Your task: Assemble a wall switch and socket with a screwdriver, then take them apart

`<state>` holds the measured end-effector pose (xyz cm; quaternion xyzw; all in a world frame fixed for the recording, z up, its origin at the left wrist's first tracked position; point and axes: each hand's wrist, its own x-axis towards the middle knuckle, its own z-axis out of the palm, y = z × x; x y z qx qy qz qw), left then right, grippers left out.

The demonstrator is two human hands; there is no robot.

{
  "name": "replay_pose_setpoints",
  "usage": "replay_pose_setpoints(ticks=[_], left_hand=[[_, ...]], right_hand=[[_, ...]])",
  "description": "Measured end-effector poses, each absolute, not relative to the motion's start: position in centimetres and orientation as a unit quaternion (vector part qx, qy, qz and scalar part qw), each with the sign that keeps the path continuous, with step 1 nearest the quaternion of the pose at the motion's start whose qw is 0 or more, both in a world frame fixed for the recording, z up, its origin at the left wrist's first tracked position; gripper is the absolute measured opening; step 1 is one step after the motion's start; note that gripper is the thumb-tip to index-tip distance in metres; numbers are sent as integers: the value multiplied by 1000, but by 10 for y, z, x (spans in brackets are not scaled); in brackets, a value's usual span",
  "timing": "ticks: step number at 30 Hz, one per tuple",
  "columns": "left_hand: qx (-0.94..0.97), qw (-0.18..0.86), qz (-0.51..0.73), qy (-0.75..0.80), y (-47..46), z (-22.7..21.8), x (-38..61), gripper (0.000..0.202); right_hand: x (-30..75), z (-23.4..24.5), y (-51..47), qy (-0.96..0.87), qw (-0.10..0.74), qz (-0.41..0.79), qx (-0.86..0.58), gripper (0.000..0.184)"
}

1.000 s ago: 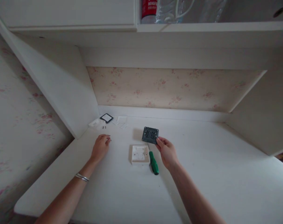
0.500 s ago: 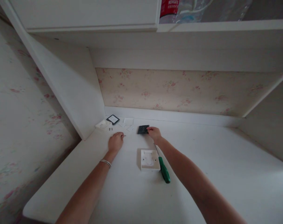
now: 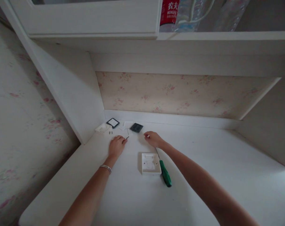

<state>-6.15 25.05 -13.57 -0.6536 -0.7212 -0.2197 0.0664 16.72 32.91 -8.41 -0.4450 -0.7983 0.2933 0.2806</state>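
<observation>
My left hand (image 3: 117,146) rests low over the white desk, its fingers pinching a small dark screw (image 3: 127,137). My right hand (image 3: 153,138) hovers just right of a black square plate (image 3: 136,127), with its fingers slightly apart and nothing visible in them. The plate lies flat near the back of the desk. Closer to me sits a white square mounting box (image 3: 151,164), open side up. A green-handled screwdriver (image 3: 165,174) lies against its right side, its shaft pointing toward my right wrist.
At the back left lie a dark-framed white panel (image 3: 113,122), another white box (image 3: 103,128) and two small screws (image 3: 110,132). Thin white pieces (image 3: 127,124) lie behind the black plate. Overhead, a cabinet shelf (image 3: 215,36) holds plastic bottles (image 3: 189,15).
My right hand has moved the black plate left and back, set it down and let go, then drawn a little away. The left hand still pinches the screw.
</observation>
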Motion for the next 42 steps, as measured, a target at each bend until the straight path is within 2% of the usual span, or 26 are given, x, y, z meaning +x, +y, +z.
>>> replay_pose_setpoints(ticks=[5, 7, 9, 11, 15, 24, 34, 38, 42], left_hand=[[-631, 70, -223, -739, 255, -137, -62, 22], [-622, 70, -224, -747, 256, -138, -63, 23], [-619, 70, -225, -749, 255, -138, -63, 23], [-620, 71, -227, -748, 253, -138, -63, 24], [-614, 75, -230, -752, 250, -138, -64, 23], [-579, 67, -221, -782, 257, -142, -67, 18], [-599, 55, -217, -769, 256, -141, -65, 20], [-601, 55, -229, -764, 256, -143, -65, 19], [-597, 49, -252, -760, 257, -145, -66, 18]], right_hand=[[210, -71, 259, -867, 141, 260, -401, 25], [218, -67, 234, -908, 61, 183, -371, 34], [218, -66, 218, -934, -11, 90, -345, 32], [213, -68, 212, -939, -36, 34, -341, 23], [193, -77, 222, -929, -17, 6, -370, 23], [147, -96, 271, -898, 21, -19, -438, 33], [123, -100, 319, -870, 30, -5, -492, 27], [117, -95, 323, -882, 41, 26, -469, 33], [126, -91, 312, -897, 65, 67, -432, 46]])
